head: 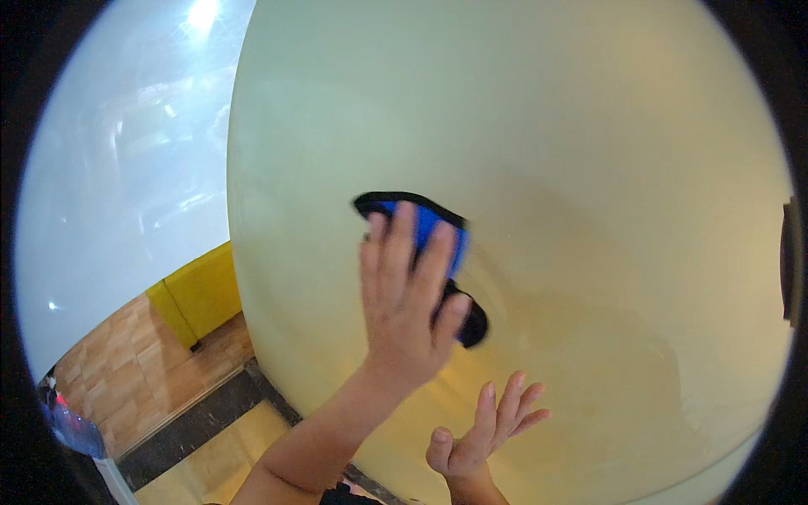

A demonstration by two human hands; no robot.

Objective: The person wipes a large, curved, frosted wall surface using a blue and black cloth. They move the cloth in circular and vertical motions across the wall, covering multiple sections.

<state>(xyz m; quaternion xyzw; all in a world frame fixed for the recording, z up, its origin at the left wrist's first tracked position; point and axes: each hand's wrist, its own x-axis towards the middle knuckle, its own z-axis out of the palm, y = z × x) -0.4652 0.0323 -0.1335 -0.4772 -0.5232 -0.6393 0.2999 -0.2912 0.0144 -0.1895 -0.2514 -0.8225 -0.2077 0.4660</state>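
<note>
A broad, pale frosted panel (600,164), greenish above and yellowish below, fills most of the view before me. My left hand (407,303) reaches up from the lower left, its back towards me and its fingers spread over a blue pad with black edging (426,218). That hand presses the pad against the panel. A rounded black part (473,322) shows beside the thumb; motion blur hides how it joins the pad. Lower and to the right, my right hand (486,423) is raised with its fingers apart and nothing in it. Whether it touches the panel I cannot tell.
Along the panel's right edge sits a dark fitting (789,262). At left are a glossy pale surface with reflections (126,158), a yellow seat-like piece (196,297) and brown tiled floor (120,366). A dark marble strip (189,413) crosses the floor; a bluish translucent object (79,432) lies beyond.
</note>
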